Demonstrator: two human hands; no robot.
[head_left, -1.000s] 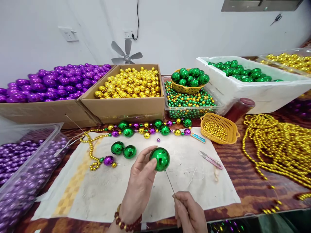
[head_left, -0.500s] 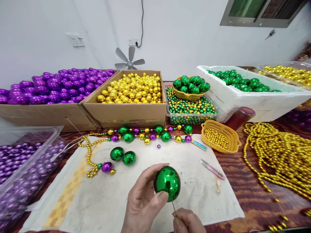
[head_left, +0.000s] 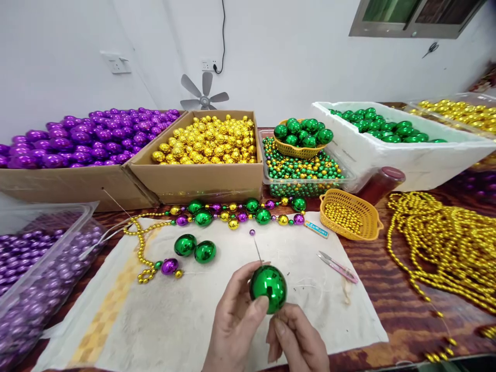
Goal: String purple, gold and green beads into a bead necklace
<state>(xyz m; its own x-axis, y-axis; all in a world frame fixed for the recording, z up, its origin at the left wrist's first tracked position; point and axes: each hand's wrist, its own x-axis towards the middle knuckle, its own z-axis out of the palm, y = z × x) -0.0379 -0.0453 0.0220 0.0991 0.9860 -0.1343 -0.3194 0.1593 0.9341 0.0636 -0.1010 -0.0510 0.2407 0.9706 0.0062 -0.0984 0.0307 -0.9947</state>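
A large shiny green ball bead [head_left: 268, 289] is gripped between the thumb and fingers of my left hand [head_left: 236, 320], above the white cloth. Out of its far side sticks a thin needle [head_left: 258, 250], its tip near a small purple bead [head_left: 252, 232] on the cloth. My right hand [head_left: 296, 336] is pinched close against the ball's near side, where the needle's rear end is hidden by the fingers. Two loose green balls [head_left: 195, 248] lie left of my hands. Beyond them stretches a strand of green, gold and purple beads [head_left: 232, 214].
Pink-handled snips [head_left: 338, 267] lie right on the cloth [head_left: 155, 320]. Behind are a yellow basket [head_left: 372, 222], a dark red jar [head_left: 382, 186], cardboard boxes of balls [head_left: 194, 183] and a white foam box [head_left: 418, 160]. Gold bead strands [head_left: 437, 243] heap at right; purple beads [head_left: 42, 279] at left.
My right hand has moved up against the green ball, pushing the needle through it. The needle now shows beyond the far side instead of below. The view has shifted slightly.
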